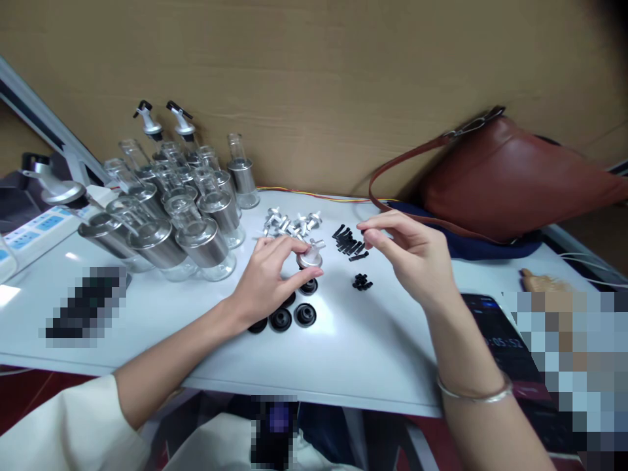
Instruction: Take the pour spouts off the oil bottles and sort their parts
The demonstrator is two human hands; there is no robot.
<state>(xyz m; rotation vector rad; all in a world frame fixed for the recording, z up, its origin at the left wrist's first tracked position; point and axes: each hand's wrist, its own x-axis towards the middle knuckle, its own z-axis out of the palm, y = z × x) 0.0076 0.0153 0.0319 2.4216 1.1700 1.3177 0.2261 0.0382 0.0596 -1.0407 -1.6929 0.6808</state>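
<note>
My left hand [269, 278] is closed around a silver pourer top [309, 256], held upright between thumb and fingers above the table. My right hand [412, 255] pinches a small black piece [363, 230] at its fingertips; most of it is hidden. Below that hand lies a pile of slim black levers [347, 241], and nearer me a small heap of short black parts [362, 282]. More silver pourer tops [289, 224] are heaped behind my left hand. Round black stoppers [281, 318] stand under and in front of it, some partly covered by the hand.
Several glass bottles with metal sleeves [203, 242] crowd the left side, a few with pourers fitted. A power strip [42, 229] and a blurred dark object [88, 304] lie at left. A brown leather bag [490, 176] and a phone [510, 347] are at right. Cardboard [314, 98] walls the back.
</note>
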